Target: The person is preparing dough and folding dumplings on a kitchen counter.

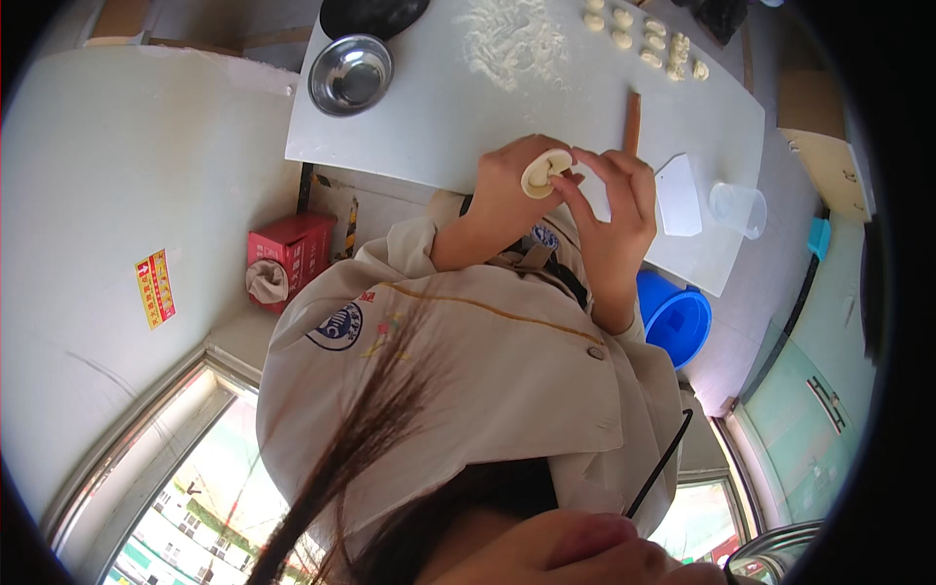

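My left hand [504, 179] cradles a small cup-shaped piece of pale dough [536, 186] above the near edge of the white table [431, 139]. At the dough's rim, my right hand [618, 194] pinches with thumb and forefinger. The dough has a raised, curled edge and a hollow facing up towards me; whether anything lies inside cannot be made out. Just beyond my right hand lies a narrow brown wooden stick [632, 121], partly hidden by the fingers. A white flat dough scraper [678, 196] rests to the right of that hand.
Scattered flour [515, 40] covers the far middle of the table. Several dough pieces [651, 58] sit at far right. A steel bowl [352, 75] stands left, beside a black round object [373, 14]. A clear plastic cup [738, 210] is right. Below are a blue bucket [676, 322] and red box [307, 252].
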Tool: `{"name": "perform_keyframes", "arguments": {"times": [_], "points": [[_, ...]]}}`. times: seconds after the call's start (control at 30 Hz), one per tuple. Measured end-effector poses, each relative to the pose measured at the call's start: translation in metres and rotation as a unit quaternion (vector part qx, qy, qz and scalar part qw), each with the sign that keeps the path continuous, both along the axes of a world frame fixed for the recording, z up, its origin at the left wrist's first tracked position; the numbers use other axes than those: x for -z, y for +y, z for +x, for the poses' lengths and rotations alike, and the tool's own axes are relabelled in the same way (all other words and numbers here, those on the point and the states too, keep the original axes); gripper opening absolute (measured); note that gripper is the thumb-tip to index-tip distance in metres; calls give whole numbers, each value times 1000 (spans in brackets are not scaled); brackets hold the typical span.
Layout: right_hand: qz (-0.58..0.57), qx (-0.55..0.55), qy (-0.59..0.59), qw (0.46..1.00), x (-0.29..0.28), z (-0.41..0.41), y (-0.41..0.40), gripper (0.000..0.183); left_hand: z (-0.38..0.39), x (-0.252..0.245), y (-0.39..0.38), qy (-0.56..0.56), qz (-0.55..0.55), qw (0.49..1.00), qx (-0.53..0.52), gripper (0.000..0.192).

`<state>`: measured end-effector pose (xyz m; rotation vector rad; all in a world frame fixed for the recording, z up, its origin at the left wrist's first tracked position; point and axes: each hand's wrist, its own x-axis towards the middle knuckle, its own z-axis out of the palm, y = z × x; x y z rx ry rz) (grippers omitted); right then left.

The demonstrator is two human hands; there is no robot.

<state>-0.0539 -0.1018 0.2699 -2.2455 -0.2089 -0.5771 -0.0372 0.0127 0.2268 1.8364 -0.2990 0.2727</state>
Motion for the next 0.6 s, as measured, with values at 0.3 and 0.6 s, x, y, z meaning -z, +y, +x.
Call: {"name": "perform_keyframes", "arguments": {"times": [0.3,0.6], "points": [[13,-14,3,1000,14,15,1,23,15,14,3,68,-37,997,12,21],[56,13,18,998,24,18,3,18,21,23,-1,47,-38,998,2,21]]}}
